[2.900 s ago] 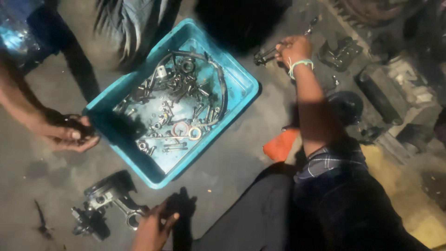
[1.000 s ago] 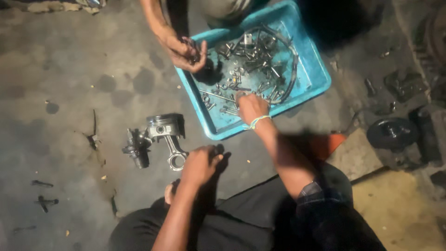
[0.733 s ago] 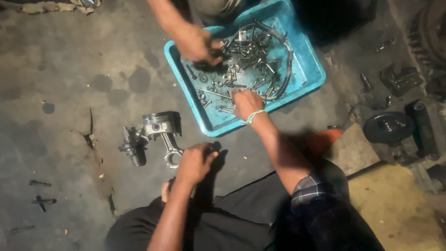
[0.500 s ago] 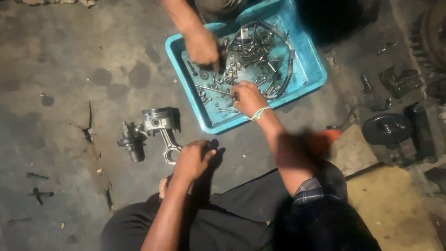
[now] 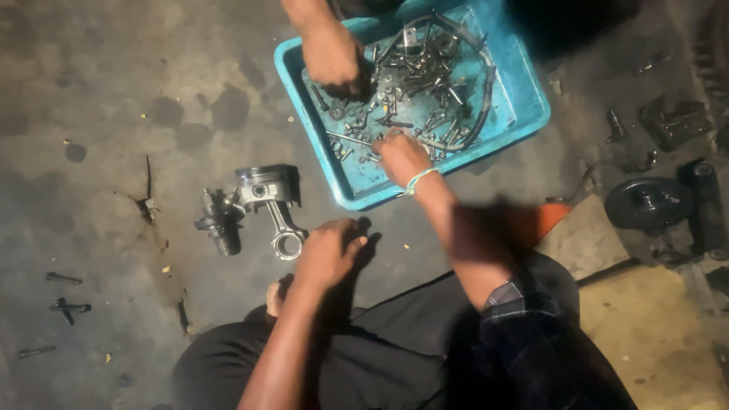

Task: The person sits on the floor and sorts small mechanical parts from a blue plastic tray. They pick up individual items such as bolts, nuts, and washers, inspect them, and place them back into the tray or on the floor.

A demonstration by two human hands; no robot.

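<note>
Fingertips of the right hand (image 5: pixel 401 158) are down among the bolts (image 5: pixel 410 99) in the blue tray (image 5: pixel 524 91), can't tell if they're pinching anything. Left hand (image 5: pixel 328 252) rests loosely curled on the floor beside the piston (image 5: pixel 269 199). Another person's hand (image 5: pixel 332 55) digs in the tray's far side.

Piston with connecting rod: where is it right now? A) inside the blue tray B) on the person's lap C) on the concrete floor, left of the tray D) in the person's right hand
C: the piston with connecting rod lies on the bare concrete floor left of the blue tray, just beyond the left hand, while the right hand reaches into the tray.
</note>
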